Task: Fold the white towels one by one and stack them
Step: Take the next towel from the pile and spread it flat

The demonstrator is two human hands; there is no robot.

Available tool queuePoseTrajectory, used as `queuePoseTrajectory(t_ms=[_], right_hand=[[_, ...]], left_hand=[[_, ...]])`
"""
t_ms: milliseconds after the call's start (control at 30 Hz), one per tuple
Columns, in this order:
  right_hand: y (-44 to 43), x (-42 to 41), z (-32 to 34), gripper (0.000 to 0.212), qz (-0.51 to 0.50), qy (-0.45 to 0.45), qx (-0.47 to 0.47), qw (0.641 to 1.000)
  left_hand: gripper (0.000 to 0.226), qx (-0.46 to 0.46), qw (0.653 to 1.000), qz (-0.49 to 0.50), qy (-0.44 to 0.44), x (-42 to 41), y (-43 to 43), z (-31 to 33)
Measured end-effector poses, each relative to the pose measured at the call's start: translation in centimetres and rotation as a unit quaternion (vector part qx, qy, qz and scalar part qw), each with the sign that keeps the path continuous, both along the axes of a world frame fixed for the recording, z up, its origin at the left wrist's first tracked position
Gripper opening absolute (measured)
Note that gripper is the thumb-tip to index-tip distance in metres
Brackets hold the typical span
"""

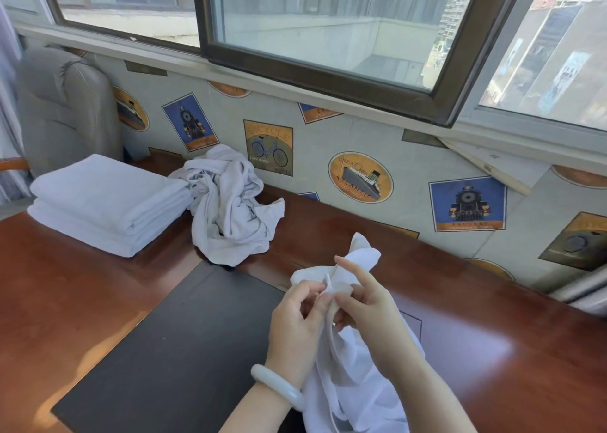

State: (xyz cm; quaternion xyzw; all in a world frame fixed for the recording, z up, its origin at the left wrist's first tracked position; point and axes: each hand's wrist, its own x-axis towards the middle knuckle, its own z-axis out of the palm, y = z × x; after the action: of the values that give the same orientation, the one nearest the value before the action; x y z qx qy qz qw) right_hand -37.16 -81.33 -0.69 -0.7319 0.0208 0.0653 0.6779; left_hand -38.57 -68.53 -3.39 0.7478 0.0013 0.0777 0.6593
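A white towel [356, 376] hangs bunched between my two hands above the desk's near edge. My left hand [297, 321], with a pale bangle on the wrist, pinches an edge of it near the top. My right hand [368, 301] grips the cloth beside it, index finger raised, and a corner of the towel sticks up above the fingers. At the far left of the desk sits a stack of folded white towels [105, 202]. Beside the stack, against the wall, lies a crumpled heap of white towels [230, 206].
The reddish wooden desk [476, 301] carries a black mat [184, 344] under my hands. A wall with picture stickers [361, 176] and a window above close the far side. A grey chair back [65, 104] stands at the left. A board [492, 166] leans under the sill at right.
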Motion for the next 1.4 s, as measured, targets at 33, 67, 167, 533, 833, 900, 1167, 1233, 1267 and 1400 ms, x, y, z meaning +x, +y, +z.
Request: queuePoseTrajectory(t_ms=[33,67,167,533,833,900,1167,1233,1267,1400], right_hand=[[-0.5,0.1,0.1,0.053,0.034,-0.002,0.006,0.999],[-1.0,0.3,0.3,0.053,0.069,-0.001,0.008,0.998],[-2.4,1.0,1.4,0.032,0.152,0.027,0.018,0.988],[-4.2,3.0,2.6,0.012,-0.109,-0.052,0.089,0.989],[-5.2,2.4,7.7,0.012,-0.152,-0.134,0.100,0.974],[-4.8,2.2,9.5,0.012,-0.138,-0.180,0.089,0.970],[-6.4,1.6,20.9,0.015,-0.150,-0.417,0.049,0.895],[-7.8,1.6,23.0,0.013,-0.182,-0.448,-0.023,0.875],[-8.6,1.8,23.4,0.014,-0.201,-0.443,-0.060,0.872],[-11.5,2.0,21.0,0.023,-0.264,-0.351,-0.166,0.883]], left_hand=[[0.007,0.021,1.000,-0.003,-0.012,0.1,0.2,0.1],[0.006,0.039,0.999,-0.008,-0.025,0.2,0.5,0.3],[0.005,0.092,0.993,-0.034,-0.071,0.4,1.2,1.0],[0.019,0.276,0.951,-0.017,-0.135,1.3,-2.0,3.1],[0.017,0.286,0.949,-0.072,-0.111,0.2,-6.1,1.6],[0.018,0.305,0.942,-0.092,-0.110,0.4,-7.1,1.4],[0.034,0.275,0.925,-0.037,-0.261,9.2,-3.6,9.7],[0.040,0.251,0.922,-0.057,-0.290,11.4,-2.5,12.6],[0.042,0.253,0.922,-0.070,-0.284,12.1,-2.4,13.4],[0.027,0.370,0.892,-0.134,-0.223,11.4,-4.3,11.8]])
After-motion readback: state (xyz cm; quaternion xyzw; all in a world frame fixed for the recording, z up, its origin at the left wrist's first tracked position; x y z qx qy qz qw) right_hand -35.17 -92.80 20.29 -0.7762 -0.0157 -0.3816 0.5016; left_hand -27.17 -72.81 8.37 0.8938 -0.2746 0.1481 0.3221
